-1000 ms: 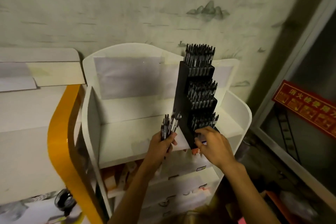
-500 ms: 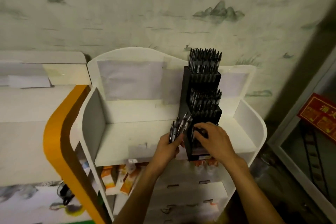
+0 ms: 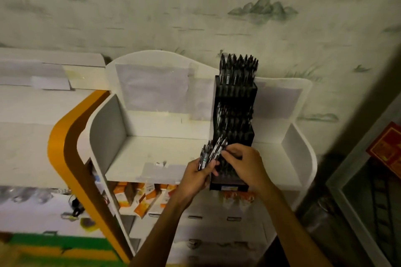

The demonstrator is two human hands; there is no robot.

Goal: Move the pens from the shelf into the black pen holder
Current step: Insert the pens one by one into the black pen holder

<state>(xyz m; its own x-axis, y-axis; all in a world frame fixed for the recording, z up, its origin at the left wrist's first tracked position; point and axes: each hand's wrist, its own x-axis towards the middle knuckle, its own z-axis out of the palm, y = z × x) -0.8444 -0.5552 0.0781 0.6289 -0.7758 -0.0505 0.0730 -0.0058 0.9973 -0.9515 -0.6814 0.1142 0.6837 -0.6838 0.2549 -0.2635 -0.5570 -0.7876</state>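
A tall black stepped pen holder [image 3: 235,93] stands on the top shelf of a white rack [image 3: 152,154], its tiers packed with dark pens. My left hand [image 3: 196,176] grips a bundle of several dark pens [image 3: 206,155], tips up, just left of the holder's lowest tier. My right hand [image 3: 246,163] reaches across in front of that tier, and its fingertips pinch one pen [image 3: 220,147] at the top of the bundle. The holder's lowest tier is mostly hidden behind my hands.
The rack's side walls [image 3: 106,128] enclose the top shelf. Orange-and-white boxes [image 3: 147,199] fill the shelf below. An orange-edged counter [image 3: 63,136] curves along the left. A patterned wall rises behind, and a red sign [image 3: 386,149] sits at the right edge.
My right hand has left the holder's lowest tier and come to the bundle in my left hand, pinching one pen there. The view has tilted down and to the left.
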